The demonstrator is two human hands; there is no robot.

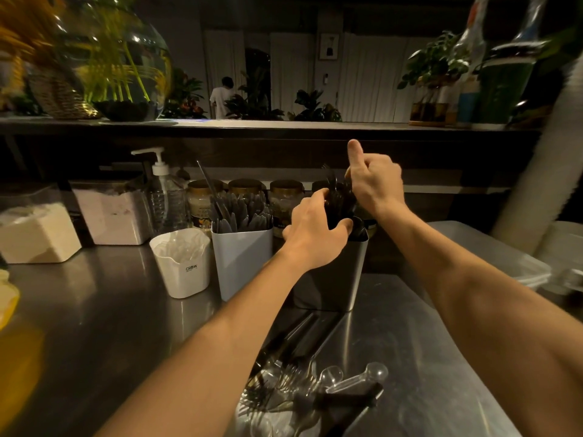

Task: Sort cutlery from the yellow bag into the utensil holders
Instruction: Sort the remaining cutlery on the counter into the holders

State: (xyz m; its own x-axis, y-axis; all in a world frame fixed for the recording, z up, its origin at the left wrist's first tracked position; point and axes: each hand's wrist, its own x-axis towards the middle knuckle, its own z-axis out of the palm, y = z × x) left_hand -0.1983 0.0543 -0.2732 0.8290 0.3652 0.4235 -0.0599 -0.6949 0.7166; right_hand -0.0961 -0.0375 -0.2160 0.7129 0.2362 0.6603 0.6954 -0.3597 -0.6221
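Black cutlery: bunched upright in dark holder; left hand, right hand, each grip closed round it (right finger raised), likely squaring the bunch.

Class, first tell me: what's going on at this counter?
A person is sorting cutlery. The left hand and right hand both grip a bunch of black cutlery standing in the dark holder. The grey holder beside it holds grey knives, the white holder clear pieces. More loose cutlery lies on the steel counter.
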